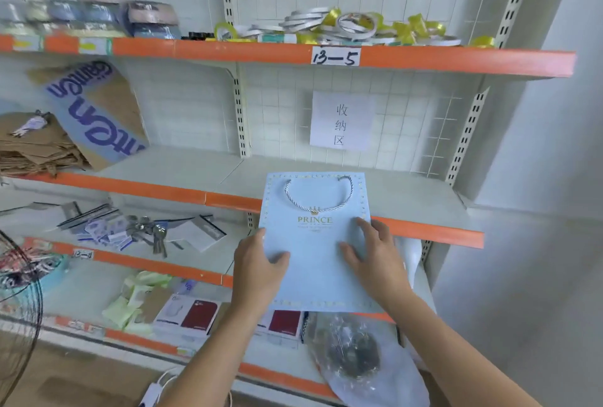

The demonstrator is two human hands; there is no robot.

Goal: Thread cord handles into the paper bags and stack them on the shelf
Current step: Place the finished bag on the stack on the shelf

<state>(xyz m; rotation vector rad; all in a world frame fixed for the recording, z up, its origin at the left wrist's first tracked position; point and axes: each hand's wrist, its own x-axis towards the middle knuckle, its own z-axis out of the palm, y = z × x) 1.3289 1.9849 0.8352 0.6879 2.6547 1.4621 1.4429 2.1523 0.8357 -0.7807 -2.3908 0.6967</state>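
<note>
Sliding threaded bag onto shelf: left hand pinches edge, right hand seemingly flat; keep cord handle tucked, bag square

Stockroom: labelled orange-edged shelving, tape rolls, stacked packaging.

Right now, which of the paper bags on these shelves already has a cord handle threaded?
The light blue paper bag printed PRINCE, held by both hands, shows a twisted white cord handle. The brown paper bags stacked far left show none.
</note>
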